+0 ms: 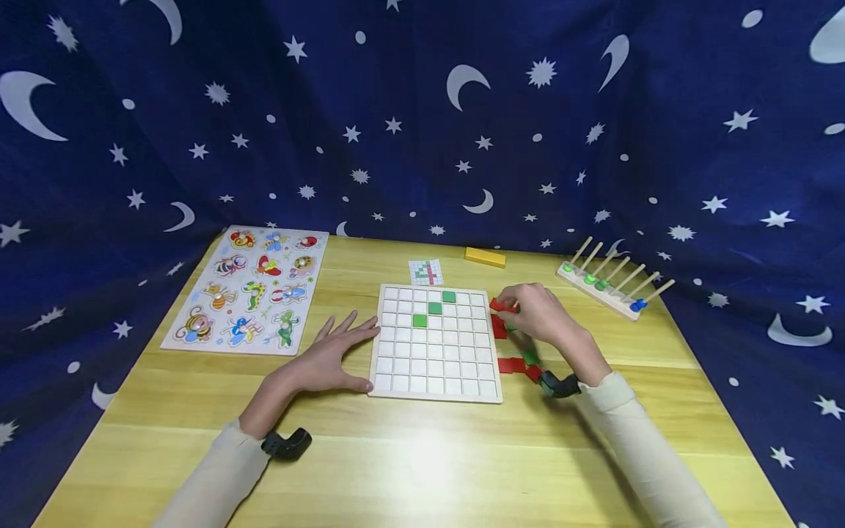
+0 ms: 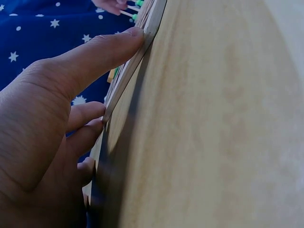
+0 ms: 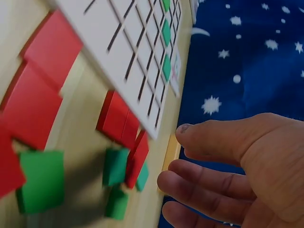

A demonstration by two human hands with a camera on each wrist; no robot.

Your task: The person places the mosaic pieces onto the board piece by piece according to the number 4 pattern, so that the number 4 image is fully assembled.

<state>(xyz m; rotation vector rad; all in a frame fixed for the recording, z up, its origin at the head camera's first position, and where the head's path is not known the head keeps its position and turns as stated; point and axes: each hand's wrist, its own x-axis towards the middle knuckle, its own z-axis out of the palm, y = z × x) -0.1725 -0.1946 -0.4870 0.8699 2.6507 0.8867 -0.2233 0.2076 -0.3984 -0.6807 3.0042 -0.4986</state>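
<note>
Near the worktop's left edge lies an animal puzzle sheet (image 1: 247, 290). The left hand (image 1: 333, 357) rests flat, its grip released, fingertips against the left rim of the grid board (image 1: 379, 337) at the worktop's middle; a sideways nudge from it could shift the board and unsettle the green tiles (image 1: 433, 308) seated there. By the board's right edge, the right hand (image 1: 538, 312) hovers over loose red tiles (image 1: 511, 364); whether it pinches one I cannot tell. A careless sweep could scatter them.

Head view high, facing forward-down, wrist views low and close — all share the grid board (image 1: 436, 343)
</note>
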